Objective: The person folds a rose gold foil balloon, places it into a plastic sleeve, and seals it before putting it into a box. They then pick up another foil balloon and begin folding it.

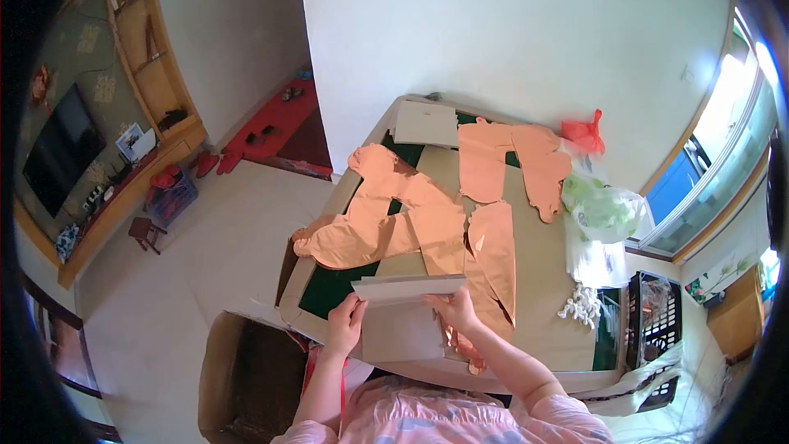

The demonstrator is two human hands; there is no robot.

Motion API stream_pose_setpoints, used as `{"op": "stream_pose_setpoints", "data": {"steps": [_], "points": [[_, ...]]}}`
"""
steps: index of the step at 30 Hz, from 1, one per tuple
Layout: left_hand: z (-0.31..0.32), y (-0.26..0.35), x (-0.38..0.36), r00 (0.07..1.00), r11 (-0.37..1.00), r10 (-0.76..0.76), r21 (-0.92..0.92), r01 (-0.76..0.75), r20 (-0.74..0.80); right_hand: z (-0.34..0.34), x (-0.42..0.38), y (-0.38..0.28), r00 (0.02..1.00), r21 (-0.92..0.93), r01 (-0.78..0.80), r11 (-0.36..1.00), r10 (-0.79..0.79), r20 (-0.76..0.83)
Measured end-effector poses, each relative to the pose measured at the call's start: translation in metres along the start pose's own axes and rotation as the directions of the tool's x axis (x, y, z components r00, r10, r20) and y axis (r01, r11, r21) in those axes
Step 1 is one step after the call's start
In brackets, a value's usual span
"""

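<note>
Both of my hands grip a folded pale-grey sheet of card at the near edge of the table. My left hand (348, 321) pinches its left side, and my right hand (454, 309) holds its right side. The upper flap of the card (407, 287) is raised, while a wide grey panel (401, 334) hangs or lies below it toward me. Just beyond the card, flat rose-gold foil balloons (436, 238) are spread over the table. Another foil piece (491, 255) lies beside my right hand, partly under my forearm.
The table (542, 296) has a green and tan top. On it are a grey card (426, 124), plastic bags (604, 214) and white cord (581, 306). A black crate (655, 321) stands at right; an open cardboard box (255, 374) stands at left. A small stool (148, 232) is farther left.
</note>
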State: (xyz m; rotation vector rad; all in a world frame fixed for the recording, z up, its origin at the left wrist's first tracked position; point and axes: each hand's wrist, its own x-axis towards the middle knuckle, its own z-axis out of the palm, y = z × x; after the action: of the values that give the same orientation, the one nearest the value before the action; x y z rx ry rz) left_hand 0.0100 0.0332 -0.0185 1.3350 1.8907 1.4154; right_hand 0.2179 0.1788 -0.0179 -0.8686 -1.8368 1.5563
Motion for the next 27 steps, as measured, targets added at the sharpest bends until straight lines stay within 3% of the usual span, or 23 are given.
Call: {"op": "stream_pose_setpoints", "data": {"steps": [3, 6, 9, 12, 14, 17, 18, 21, 23, 27], "points": [[-0.007, 0.027, 0.003, 0.998, 0.999, 0.038, -0.011, -0.039, -0.057, -0.001, 0.003, -0.023, 0.991, -0.117, 0.124, 0.985, -0.129, -0.042], [-0.008, 0.031, 0.002, 0.998, 0.995, 0.03, -0.088, -0.035, -0.063, -0.01, 0.001, -0.065, 0.995, -0.002, -0.061, 0.998, 0.061, 0.076], [-0.005, 0.028, 0.0, 0.999, 0.987, 0.029, -0.16, -0.035, -0.043, -0.022, -0.002, -0.064, 0.988, 0.048, 0.013, 0.999, -0.02, 0.155], [-0.001, 0.021, -0.002, 1.0, 0.969, -0.006, -0.249, 0.002, -0.017, -0.031, -0.008, -0.074, 0.98, -0.128, 0.109, 0.986, -0.085, 0.181], [0.003, 0.025, -0.001, 0.996, 0.93, -0.089, -0.36, 0.075, -0.024, -0.033, -0.014, -0.079, 0.978, -0.161, 0.154, 0.975, -0.127, 0.163], [0.006, 0.019, -0.001, 0.993, 0.873, -0.098, -0.473, 0.119, 0.069, -0.039, -0.021, -0.087, 0.975, -0.14, 0.178, 0.974, -0.155, 0.16], [0.006, 0.024, -0.002, 0.991, 0.878, -0.114, -0.461, 0.131, 0.064, -0.041, -0.022, -0.089, 0.974, -0.119, 0.177, 0.977, -0.157, 0.163], [0.012, 0.04, -0.003, 0.986, 0.884, -0.161, -0.439, 0.16, 0.033, -0.048, -0.026, -0.077, 0.963, -0.31, 0.243, 0.919, -0.19, 0.191], [0.018, 0.043, -0.005, 0.982, 0.878, -0.191, -0.448, 0.17, -0.003, -0.049, -0.029, -0.079, 0.967, -0.259, 0.234, 0.937, -0.196, 0.163], [0.011, 0.053, -0.002, 0.985, 0.864, -0.152, -0.473, 0.173, 0.083, -0.053, -0.034, -0.081, 0.975, -0.125, 0.176, 0.976, -0.156, 0.158]]}}
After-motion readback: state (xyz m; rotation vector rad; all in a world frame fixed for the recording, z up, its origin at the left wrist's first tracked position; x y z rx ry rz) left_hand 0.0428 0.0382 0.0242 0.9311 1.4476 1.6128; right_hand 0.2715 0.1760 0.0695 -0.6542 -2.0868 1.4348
